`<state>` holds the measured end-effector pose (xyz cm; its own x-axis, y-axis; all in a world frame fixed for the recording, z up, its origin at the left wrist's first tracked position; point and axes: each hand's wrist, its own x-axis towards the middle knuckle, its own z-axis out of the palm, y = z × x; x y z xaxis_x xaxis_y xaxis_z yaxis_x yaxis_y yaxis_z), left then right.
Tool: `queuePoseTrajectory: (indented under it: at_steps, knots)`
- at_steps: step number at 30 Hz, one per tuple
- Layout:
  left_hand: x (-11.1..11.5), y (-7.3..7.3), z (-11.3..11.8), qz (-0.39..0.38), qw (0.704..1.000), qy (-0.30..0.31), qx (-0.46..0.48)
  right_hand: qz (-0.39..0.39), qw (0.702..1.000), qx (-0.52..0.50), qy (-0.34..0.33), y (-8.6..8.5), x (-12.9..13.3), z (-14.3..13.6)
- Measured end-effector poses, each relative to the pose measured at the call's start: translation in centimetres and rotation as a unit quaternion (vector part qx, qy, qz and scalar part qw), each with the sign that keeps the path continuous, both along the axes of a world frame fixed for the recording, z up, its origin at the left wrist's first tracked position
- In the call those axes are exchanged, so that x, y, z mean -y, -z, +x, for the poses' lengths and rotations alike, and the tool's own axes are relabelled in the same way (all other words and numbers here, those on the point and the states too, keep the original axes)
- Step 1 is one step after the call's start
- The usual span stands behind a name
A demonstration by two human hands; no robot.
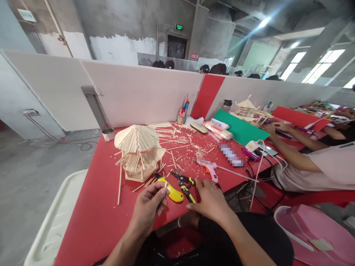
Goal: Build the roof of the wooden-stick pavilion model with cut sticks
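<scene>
My left hand (151,201) is closed, pinching a short pale piece of wooden stick (166,184) between thumb and fingertips. Just behind it on the red table lies a yellow utility knife (174,194). My right hand (209,197) has its thumb and fingers spread at the handle ends of black-and-yellow pliers (186,186); whether it touches them I cannot tell. The pliers lie with handles apart, their jaws toward the wooden stick pavilion (138,153). That model stands upright at the left, with a two-tiered roof. Beyond my right hand rests a pink glue gun (208,168).
Loose sticks (172,140) and shavings litter the red table (91,207). A tin can (108,134), pen cup (181,116), green board (240,127) and cables (259,173) surround the work area. A co-worker's arms (291,142) are at the right, above a pink bin (313,232).
</scene>
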<state>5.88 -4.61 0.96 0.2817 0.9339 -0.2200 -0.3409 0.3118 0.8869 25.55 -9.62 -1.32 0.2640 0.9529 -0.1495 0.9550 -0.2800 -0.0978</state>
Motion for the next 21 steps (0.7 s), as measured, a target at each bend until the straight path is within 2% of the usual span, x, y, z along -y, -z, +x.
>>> queuePoseTrajectory:
  at_steps: [2,4,9,13,18,21]
  knots:
    - [-0.1,0.0,0.1,0.000,1.000,-0.006,-0.015,-0.021,1.000,-0.014,-0.005,-1.2,-0.2,0.1]
    - [-0.2,0.0,0.0,0.002,1.000,-0.009,-0.027,-0.007,1.000,-0.021,-0.010,-1.5,-0.2,0.1]
    - [-0.8,0.8,0.5,0.032,0.997,-0.015,-0.068,0.044,0.995,-0.082,0.027,-0.6,0.0,-0.1]
    - [-2.6,1.7,2.5,0.068,0.991,-0.014,-0.114,0.059,0.990,-0.119,0.045,-0.5,0.0,-0.5]
    - [-5.3,2.7,5.4,0.100,0.981,-0.066,-0.151,0.076,0.991,-0.109,0.035,0.1,-0.2,-0.6]
    - [-6.1,2.8,6.2,0.171,0.958,-0.072,-0.217,0.081,0.992,-0.091,0.028,0.4,-0.4,-0.6]
